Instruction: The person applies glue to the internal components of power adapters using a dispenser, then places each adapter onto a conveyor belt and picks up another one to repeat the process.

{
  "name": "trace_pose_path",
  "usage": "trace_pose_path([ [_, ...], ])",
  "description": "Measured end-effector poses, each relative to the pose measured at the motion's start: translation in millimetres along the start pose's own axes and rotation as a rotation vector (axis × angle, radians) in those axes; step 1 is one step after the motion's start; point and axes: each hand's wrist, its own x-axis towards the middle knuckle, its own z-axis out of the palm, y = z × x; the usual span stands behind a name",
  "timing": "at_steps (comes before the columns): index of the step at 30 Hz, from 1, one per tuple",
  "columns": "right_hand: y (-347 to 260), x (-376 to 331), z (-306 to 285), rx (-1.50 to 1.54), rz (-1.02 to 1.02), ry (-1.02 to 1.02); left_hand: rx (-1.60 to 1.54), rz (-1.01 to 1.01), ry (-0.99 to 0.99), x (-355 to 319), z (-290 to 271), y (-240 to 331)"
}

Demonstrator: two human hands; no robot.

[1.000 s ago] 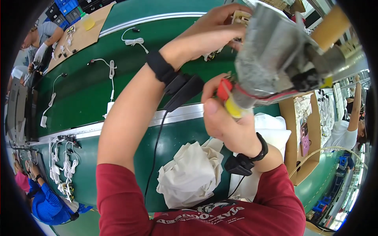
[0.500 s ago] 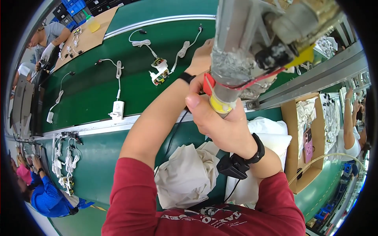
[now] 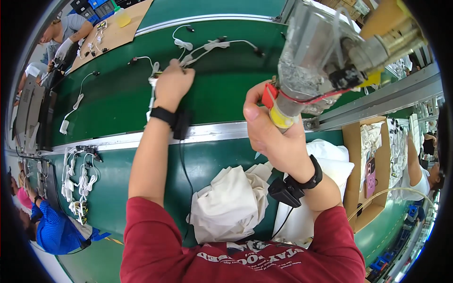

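The left hand [image 3: 172, 85] is stretched out to the upper middle of the frame, over the green belt [image 3: 108, 101]. Its fingers are curled shut around a white cable [image 3: 188, 56] whose ends trail toward the upper right, each tipped with a dark plug. A black wristband [image 3: 165, 116] is worn on that arm, with a dark lead running down from it.

The right hand [image 3: 273, 137] is seen at centre right, raised close to the camera. Its fingers are wrapped tight around the handle of a hanging tool [image 3: 321, 61], a grey metal body with a red and yellow collar at the grip and a red wire along its side. The thumb is laid beside the red part. A second black wristband [image 3: 306, 177] with a small box is worn on this wrist.

A crumpled white cloth [image 3: 231, 203] lies in the lower middle, just beside the red sleeves. More white cables [image 3: 80, 174] are bundled at the left edge, and a single one [image 3: 73, 106] lies apart on the belt at upper left. A metal rail [image 3: 94, 146] crosses the frame below the belt. A cardboard box [image 3: 358, 174] stands at the right. Other people are at work at the upper left, lower left and right edges.
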Motion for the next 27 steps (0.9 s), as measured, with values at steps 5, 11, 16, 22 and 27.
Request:
trace_pose_path([
  [5,2.1,-1.4,-1.5,-0.056,-0.011,0.029,0.078,0.018,-0.023,-10.5,-47.9,-66.0],
  [11,4.4,2.0,-0.6,0.080,0.008,0.100,-0.250,-0.006,-0.110,3.2,-87.0,-108.7],
  [16,11.1,4.0,-4.1,0.006,-0.041,0.121,-1.441,-0.328,-0.515,-75.5,-65.0,16.0],
  [22,12.6,10.3,-0.2,-0.043,-0.145,0.064,-1.757,-0.452,-0.999,-151.4,-51.6,61.7],
  [27,15.6,18.9,18.8,-0.159,-0.188,0.037,-1.759,-0.368,-1.102,-163.6,-47.1,60.8],
])
